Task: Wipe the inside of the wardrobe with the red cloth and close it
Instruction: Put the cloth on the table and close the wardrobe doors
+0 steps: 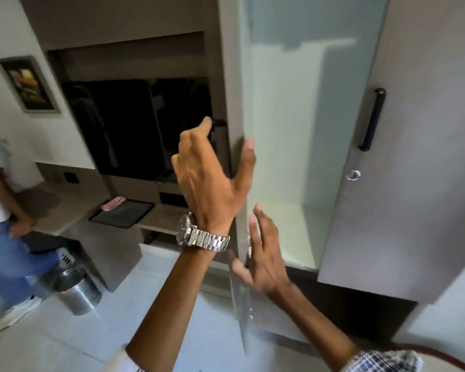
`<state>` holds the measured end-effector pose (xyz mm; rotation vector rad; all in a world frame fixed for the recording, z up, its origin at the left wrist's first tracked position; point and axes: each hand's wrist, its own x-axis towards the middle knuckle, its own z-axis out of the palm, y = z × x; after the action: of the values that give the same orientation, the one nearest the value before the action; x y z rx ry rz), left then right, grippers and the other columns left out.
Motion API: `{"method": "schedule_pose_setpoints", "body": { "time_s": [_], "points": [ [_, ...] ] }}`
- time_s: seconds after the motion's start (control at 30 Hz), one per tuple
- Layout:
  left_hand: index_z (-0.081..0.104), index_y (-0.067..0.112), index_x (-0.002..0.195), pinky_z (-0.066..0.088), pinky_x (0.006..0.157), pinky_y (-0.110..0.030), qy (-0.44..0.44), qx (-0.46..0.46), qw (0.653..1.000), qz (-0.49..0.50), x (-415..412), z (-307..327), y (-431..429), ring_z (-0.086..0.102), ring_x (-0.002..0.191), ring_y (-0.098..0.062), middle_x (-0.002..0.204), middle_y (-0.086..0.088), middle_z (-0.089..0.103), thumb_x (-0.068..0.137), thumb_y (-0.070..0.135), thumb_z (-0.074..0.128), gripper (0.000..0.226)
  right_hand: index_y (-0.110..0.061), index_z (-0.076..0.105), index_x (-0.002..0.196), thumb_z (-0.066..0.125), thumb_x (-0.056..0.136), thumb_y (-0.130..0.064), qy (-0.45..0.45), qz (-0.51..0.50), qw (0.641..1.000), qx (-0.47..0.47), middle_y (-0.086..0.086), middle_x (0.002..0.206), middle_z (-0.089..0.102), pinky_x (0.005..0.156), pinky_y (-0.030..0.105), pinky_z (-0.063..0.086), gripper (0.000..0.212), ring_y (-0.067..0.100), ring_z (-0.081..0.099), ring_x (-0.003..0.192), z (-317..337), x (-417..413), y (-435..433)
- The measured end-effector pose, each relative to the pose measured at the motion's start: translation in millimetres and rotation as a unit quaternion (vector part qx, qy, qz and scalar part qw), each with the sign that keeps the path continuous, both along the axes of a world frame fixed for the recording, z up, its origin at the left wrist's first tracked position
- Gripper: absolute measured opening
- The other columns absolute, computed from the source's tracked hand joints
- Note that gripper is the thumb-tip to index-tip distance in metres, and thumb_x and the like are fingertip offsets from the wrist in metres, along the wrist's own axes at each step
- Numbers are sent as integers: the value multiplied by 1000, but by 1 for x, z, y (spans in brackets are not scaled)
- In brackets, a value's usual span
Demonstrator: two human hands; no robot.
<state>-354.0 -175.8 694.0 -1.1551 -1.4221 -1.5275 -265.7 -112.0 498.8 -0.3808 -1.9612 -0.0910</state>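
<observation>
The tall grey wardrobe point(427, 130) with a white interior stands on the right, its left door point(234, 103) swung open edge-on. The left hand point(212, 183), a steel watch point(202, 234) on its wrist, has its fingers point(249, 149) spread wide at the door's edge near the black handle point(219, 135). The right hand point(263, 253), fingers loosely open and empty, touches the edge lower down. The red cloth point(113, 204) lies far left on the grey desk point(65, 216), beside a black tray point(122, 213).
</observation>
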Motion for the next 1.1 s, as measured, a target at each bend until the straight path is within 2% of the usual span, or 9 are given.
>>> {"method": "schedule_pose_setpoints", "body": {
  "time_s": [0.2,0.27,0.33,0.43,0.57,0.7,0.8,1.0,1.1],
  "points": [
    [57,-4,111,44,106,-50,82,5,979,-185,70,7,94,49,134,-37,133,-21,56,88,27,73,42,-15,-9,161,58,99,-44,1,-130,991,33,21,167,12,115,52,39,96,40,32,150,-4,107,91],
    [55,0,103,39,113,-51,106,-22,969,-221,93,17,133,37,144,-38,145,-22,48,91,21,67,27,-17,0,162,57,100,-47,-24,-229,971,68,17,169,8,115,55,40,90,39,34,148,0,136,122],
    [56,2,104,33,117,-56,123,-56,964,-231,117,23,170,30,149,-41,153,-25,40,90,18,64,23,-14,18,159,62,98,-50,-59,-310,944,93,19,166,22,112,62,41,84,40,39,146,10,155,152],
    [54,-2,134,25,122,-58,115,-64,969,-208,143,22,216,29,149,-44,156,-28,36,94,36,65,57,-9,29,153,61,97,-52,-104,-366,918,114,16,157,34,108,72,39,78,39,36,146,18,166,187],
    [44,6,148,26,123,-54,114,-36,982,-145,152,17,265,32,148,-41,156,-25,38,91,68,55,85,-10,30,153,39,104,-56,-113,-415,896,106,9,161,37,112,73,29,68,27,0,158,16,170,225],
    [52,16,144,26,121,-59,121,-25,986,-109,155,18,301,36,144,-47,152,-27,43,92,66,57,73,-12,33,153,39,103,-58,-120,-442,884,92,11,156,47,115,72,24,68,28,10,158,13,169,260],
    [58,15,139,24,119,-62,122,-12,986,-111,154,15,323,39,140,-53,148,-32,47,95,50,61,57,-16,32,155,35,103,-59,-97,-457,877,109,11,155,47,122,67,8,67,23,-2,159,4,167,284],
    [77,23,116,42,107,-62,145,-9,989,-40,154,11,349,62,120,-48,121,-30,67,96,46,57,36,-19,18,161,45,101,-60,-48,-451,875,169,9,162,27,123,66,5,78,23,3,159,-13,159,308],
    [74,26,120,40,110,-61,171,-28,984,-32,154,11,343,59,123,-48,126,-28,66,99,43,52,35,-20,16,161,45,100,-62,-65,-465,866,170,8,164,21,123,66,5,79,24,2,159,-15,164,313]
  ]
}}
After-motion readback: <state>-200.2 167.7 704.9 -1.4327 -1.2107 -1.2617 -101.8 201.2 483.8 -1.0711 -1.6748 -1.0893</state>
